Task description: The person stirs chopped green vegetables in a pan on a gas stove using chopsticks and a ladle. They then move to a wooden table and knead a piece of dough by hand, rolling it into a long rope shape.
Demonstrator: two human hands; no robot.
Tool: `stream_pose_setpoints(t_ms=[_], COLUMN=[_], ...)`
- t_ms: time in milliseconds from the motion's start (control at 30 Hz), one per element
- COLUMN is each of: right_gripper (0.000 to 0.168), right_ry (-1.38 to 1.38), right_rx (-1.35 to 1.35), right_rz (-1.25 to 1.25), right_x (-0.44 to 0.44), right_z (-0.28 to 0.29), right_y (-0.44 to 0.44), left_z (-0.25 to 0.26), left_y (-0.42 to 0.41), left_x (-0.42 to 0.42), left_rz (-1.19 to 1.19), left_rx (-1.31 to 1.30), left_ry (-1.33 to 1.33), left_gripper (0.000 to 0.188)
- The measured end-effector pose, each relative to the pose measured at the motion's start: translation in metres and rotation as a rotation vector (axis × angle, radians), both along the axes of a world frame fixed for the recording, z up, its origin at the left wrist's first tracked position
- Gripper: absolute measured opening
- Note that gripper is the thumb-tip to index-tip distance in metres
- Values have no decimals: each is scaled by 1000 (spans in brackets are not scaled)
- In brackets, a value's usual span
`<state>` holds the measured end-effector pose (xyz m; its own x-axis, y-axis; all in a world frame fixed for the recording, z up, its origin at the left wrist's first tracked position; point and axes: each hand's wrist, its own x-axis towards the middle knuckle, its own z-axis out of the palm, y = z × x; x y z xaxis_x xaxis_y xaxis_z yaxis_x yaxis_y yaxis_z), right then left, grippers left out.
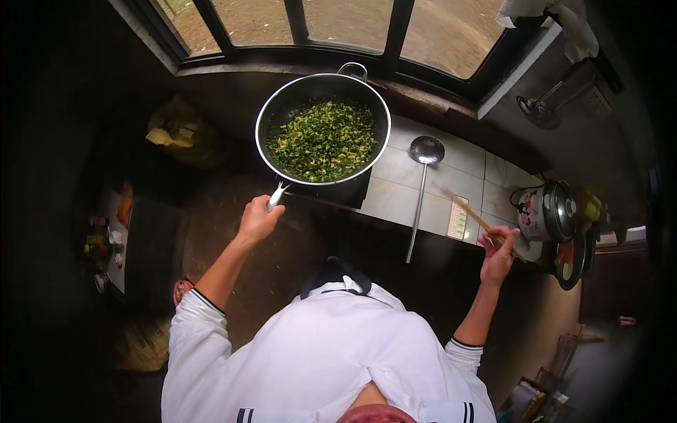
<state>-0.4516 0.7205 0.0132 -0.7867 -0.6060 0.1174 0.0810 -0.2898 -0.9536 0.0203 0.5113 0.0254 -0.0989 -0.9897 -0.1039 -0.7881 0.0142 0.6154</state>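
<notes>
My left hand (259, 217) grips the silver handle (277, 196) of a deep dark wok (259, 124) with a bright rim. Inside it lies a layer of chopped greens mixed with yellow bits (325, 140), perhaps egg. Wooden chopsticks (473, 213) are held in my right hand (499, 255), their tips blurred and pointing up and left over the tiled counter. Between the wok and that hand rests a metal ladle (427, 150), bowl toward the window, its long handle (415, 219) jutting past the counter's front edge.
The wok stands over a black cooktop (351, 194) on the white-tiled counter (396, 182). A card with writing (457, 217) lies near the front edge. A flowered rice cooker (545, 209) stands right. Skimmers (537, 108) hang on the wall. Windows (344, 24) rise behind; a side table (124, 264) is left.
</notes>
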Motion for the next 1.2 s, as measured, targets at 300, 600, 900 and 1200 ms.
stream_pose_setpoints(t_ms=[300,600,900,1200], right_gripper=[28,19,15,23], right_ry=[177,864,993,326], right_rx=[-128,-143,-172,-85], right_rz=[467,415,741,1098], right_x=[95,101,169,198], right_z=[31,27,2,42], right_y=[-119,-297,-305,-260], left_z=[-25,-21,-24,-6], left_y=[-3,2,4,-8], left_x=[8,-3,-3,7], left_rz=[-47,1,-18,-195], left_rx=[-99,-58,0,438], left_ry=[-8,-9,134,652], left_gripper=[33,33,32,19])
